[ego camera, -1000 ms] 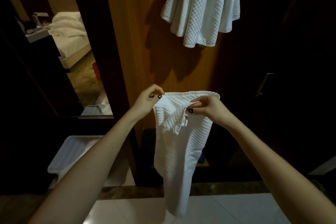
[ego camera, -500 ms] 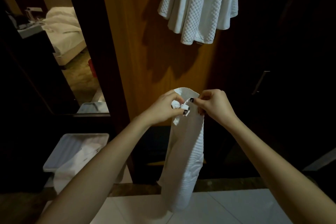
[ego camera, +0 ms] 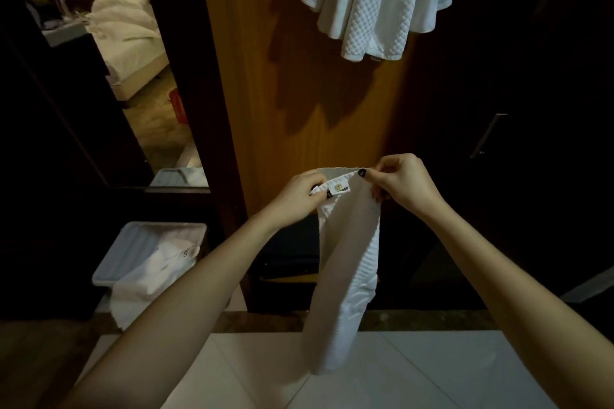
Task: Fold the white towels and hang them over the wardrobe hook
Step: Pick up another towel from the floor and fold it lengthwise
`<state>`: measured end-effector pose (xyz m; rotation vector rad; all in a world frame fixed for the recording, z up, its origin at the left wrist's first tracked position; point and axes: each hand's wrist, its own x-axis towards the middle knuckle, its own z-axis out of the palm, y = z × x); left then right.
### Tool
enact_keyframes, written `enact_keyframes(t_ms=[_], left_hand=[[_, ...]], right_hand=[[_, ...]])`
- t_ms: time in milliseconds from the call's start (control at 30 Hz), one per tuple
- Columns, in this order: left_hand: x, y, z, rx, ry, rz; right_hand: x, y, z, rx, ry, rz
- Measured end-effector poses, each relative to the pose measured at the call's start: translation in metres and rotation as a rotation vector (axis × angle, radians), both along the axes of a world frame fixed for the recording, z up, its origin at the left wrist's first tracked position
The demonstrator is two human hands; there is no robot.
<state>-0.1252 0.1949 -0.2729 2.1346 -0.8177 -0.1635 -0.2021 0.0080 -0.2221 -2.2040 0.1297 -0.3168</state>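
Edges need levelling: my left grip and right grip each pinch the towel by its top hem (label facing me) below the hung towels.

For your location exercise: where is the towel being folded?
Low centre of the head view, the towel hangs from the left hand and right hand, below the hung towels.

The floor is pale glossy tile, edged by a dark stone strip. At the left a translucent bin stands on it (white cloth spills over its rim).
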Motion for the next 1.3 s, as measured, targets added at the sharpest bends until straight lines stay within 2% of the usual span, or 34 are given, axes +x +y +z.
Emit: enact_keyframes(t_ms=[67,233,300,433,500,567,667,833,1033,1200,1300], left_hand=[[-0.001,0.003,-0.001,-0.076,0.082,0.037],[0.002,0.016,0.008,-0.170,0.181,0.050],[0.004,0.023,0.012,-0.198,0.209,0.029],[0.007,0.040,0.018,-0.223,0.233,0.024],[0.010,0.050,0.022,-0.233,0.244,0.046],[0.014,0.061,0.026,-0.256,0.256,0.094],[0.020,0.080,0.032,-0.303,0.296,0.211],[0.028,0.110,0.043,-0.513,0.531,0.325],[0.036,0.142,0.054,-0.375,0.544,0.363],[0.023,0.129,0.055,-0.285,0.414,0.408],[0.019,0.116,0.054,-0.215,0.203,0.452]], right_hand=[[0.000,-0.001,0.002,-0.118,0.027,0.049],[0.004,-0.017,0.000,-0.661,0.191,0.188],[0.004,-0.026,-0.010,-0.768,0.267,0.166],[0.006,-0.040,-0.026,-0.858,0.338,0.137],[0.009,-0.046,-0.034,-0.840,0.396,0.142],[0.010,-0.048,-0.042,-0.729,0.413,0.169],[0.013,-0.043,-0.052,-0.497,0.324,0.233],[0.020,-0.021,-0.040,-0.165,0.150,0.250],[0.022,0.000,-0.003,-0.182,-0.003,0.250],[0.022,-0.003,0.013,-0.129,-0.085,0.175],[0.018,-0.010,0.022,-0.134,-0.094,0.188]])
